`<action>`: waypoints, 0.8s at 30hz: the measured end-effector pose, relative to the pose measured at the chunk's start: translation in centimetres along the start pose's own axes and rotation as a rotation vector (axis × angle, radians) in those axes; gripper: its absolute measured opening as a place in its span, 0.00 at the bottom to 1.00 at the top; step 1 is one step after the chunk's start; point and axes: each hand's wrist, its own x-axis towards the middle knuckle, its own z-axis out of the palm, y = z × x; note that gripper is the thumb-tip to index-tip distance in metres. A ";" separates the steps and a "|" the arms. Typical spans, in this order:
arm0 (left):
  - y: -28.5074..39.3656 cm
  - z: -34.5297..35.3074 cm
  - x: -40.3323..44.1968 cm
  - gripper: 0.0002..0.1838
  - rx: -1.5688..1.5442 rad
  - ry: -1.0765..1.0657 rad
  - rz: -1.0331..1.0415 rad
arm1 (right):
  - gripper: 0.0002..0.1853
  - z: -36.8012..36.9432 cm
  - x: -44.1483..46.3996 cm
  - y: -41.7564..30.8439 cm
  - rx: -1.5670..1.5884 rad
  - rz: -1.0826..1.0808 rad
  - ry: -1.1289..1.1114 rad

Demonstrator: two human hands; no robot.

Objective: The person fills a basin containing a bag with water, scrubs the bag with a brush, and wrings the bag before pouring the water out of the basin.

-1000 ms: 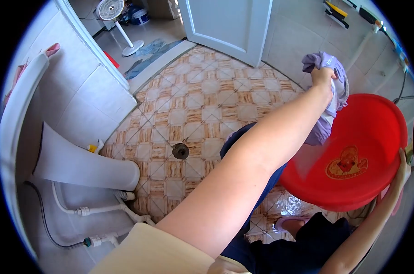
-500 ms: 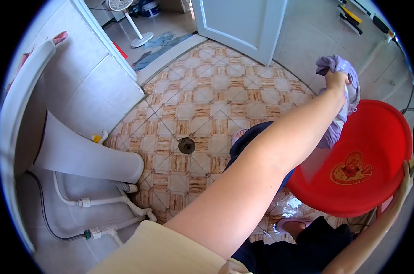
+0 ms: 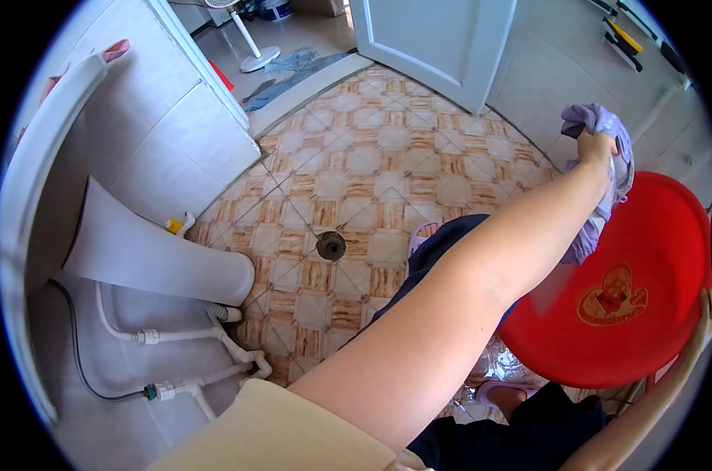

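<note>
My left hand [image 3: 597, 149] is closed around a bunched lavender garment [image 3: 587, 239], which hangs down beside and partly over a red basin [image 3: 646, 228]. My left forearm crosses the view and hides part of the basin's left side. A gold and red printed emblem marks the basin's inside bottom. At the basin's right rim is my right hand [image 3: 708, 314], its fingers bent against the edge and partly hidden at the dark border of the view. A pale, see-through blur shows at the basin's left, below the garment.
Wet tiles [image 3: 503, 363] shine below the basin, near a slippered foot [image 3: 503, 392]. A round floor drain [image 3: 331, 246] lies mid-floor. On the left stand a sink pedestal [image 3: 159, 251] and white pipes [image 3: 183, 335]. A door [image 3: 434, 43] stands ajar beside a raised threshold [image 3: 312, 94].
The view has shifted slightly, so most things sit a little further right. My left hand still grips the garment, and my right hand stays at the basin's rim.
</note>
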 end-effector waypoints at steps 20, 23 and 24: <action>0.2 0.2 0.1 0.26 -0.032 -0.038 -0.079 | 0.22 -1.0 6.7 3.4 0.242 -0.326 -0.009; 0.0 0.3 0.4 0.27 0.045 0.009 -0.096 | 0.23 -0.7 5.8 1.8 0.176 -0.274 0.023; 0.1 0.3 0.4 0.27 0.090 0.004 -0.113 | 0.23 -0.7 5.3 1.2 0.164 -0.265 0.026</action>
